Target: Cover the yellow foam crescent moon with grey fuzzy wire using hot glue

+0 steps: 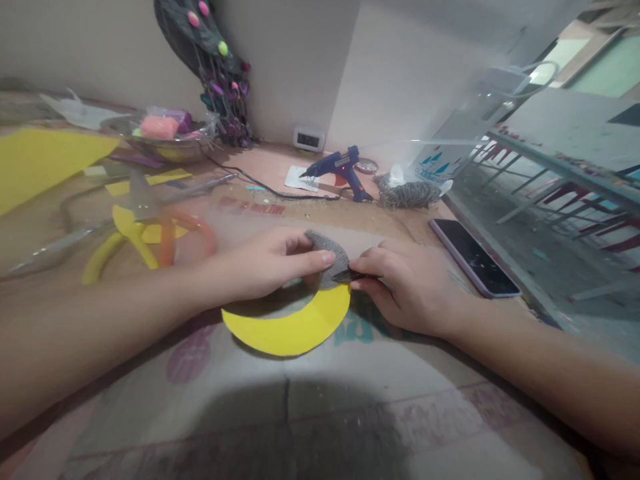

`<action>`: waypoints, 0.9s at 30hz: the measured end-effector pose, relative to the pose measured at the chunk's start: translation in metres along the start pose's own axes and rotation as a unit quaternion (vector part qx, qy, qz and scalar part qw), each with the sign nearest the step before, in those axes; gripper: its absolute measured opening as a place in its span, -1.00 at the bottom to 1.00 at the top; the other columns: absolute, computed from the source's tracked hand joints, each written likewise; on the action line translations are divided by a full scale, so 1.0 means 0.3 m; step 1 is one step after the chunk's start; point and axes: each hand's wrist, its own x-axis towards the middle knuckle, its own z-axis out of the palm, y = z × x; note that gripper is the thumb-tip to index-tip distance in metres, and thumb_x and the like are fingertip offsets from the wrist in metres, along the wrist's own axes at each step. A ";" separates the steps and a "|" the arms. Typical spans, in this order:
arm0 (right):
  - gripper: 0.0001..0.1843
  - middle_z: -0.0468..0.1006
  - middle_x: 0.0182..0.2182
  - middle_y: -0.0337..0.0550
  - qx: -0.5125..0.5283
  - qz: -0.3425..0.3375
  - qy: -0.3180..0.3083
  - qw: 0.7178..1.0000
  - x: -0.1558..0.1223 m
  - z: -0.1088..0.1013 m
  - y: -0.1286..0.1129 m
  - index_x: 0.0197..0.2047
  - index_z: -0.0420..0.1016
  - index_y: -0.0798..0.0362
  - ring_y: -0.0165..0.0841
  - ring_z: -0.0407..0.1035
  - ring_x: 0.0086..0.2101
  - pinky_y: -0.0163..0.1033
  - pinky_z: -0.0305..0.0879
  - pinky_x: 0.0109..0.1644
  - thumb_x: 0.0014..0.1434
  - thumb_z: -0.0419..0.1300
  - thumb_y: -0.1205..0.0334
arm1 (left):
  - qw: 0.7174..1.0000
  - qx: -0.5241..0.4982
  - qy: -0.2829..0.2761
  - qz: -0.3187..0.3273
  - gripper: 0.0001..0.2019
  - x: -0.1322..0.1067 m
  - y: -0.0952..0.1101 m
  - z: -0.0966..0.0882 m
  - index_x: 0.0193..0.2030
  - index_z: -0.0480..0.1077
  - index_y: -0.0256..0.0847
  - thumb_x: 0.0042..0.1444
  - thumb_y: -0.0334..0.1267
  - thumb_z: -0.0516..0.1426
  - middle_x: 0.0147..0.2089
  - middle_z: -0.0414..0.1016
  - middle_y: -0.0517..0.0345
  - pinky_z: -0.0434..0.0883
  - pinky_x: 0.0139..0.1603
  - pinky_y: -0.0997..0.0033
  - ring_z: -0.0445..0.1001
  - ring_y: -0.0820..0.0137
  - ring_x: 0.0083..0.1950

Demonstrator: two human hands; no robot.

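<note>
A yellow paper disc [293, 327] lies flat on the table in front of me. On its far part sits a strip of grey woven mesh [330, 257]. My left hand [260, 263] rests on the disc, thumb and fingers closed on the mesh's left end. My right hand [405, 287] pinches the mesh's dark right end between thumb and forefinger. The hands almost meet over the disc.
Scissors with yellow and orange handles [150, 237] lie at the left. A blue glue gun [343, 170] and a bundle of grey mesh [407, 193] stand farther back. A phone [473, 257] lies at the right edge. A bowl of craft bits [167, 137] and yellow sheets [37, 163] sit far left.
</note>
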 end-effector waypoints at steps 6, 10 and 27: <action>-0.80 0.54 -0.45 -0.13 0.021 -0.002 0.020 1.000 0.003 0.001 0.000 -0.22 0.45 0.15 -0.37 0.35 -0.45 -0.28 0.14 -0.38 0.34 0.04 0.26 | 1.000 -0.005 0.003 0.009 -0.67 -0.001 0.003 0.001 -0.40 0.42 -0.22 0.19 0.00 0.08 -0.45 0.42 0.20 0.28 -0.40 0.48 0.32 0.46 -0.42; -0.77 0.54 -0.46 -0.14 -0.002 0.000 0.007 1.000 0.002 -0.004 -0.002 -0.22 0.46 0.14 -0.37 0.33 -0.45 -0.27 0.12 -0.39 0.35 0.02 0.23 | 1.000 -0.001 0.003 0.007 -0.66 -0.002 -0.001 0.000 -0.33 0.44 -0.23 0.19 0.03 0.08 -0.41 0.44 0.18 0.30 -0.39 0.47 0.34 0.45 -0.39; -0.84 0.55 -0.43 -0.19 -0.050 -0.042 -0.004 0.998 -0.018 0.009 0.012 -0.19 0.44 0.09 -0.37 0.29 -0.43 -0.25 0.07 -0.37 0.35 0.06 0.25 | 1.000 0.020 -0.018 0.010 -0.63 0.000 -0.002 -0.001 -0.25 0.46 -0.25 0.21 0.05 0.05 -0.38 0.45 0.18 0.34 -0.32 0.45 0.36 0.44 -0.38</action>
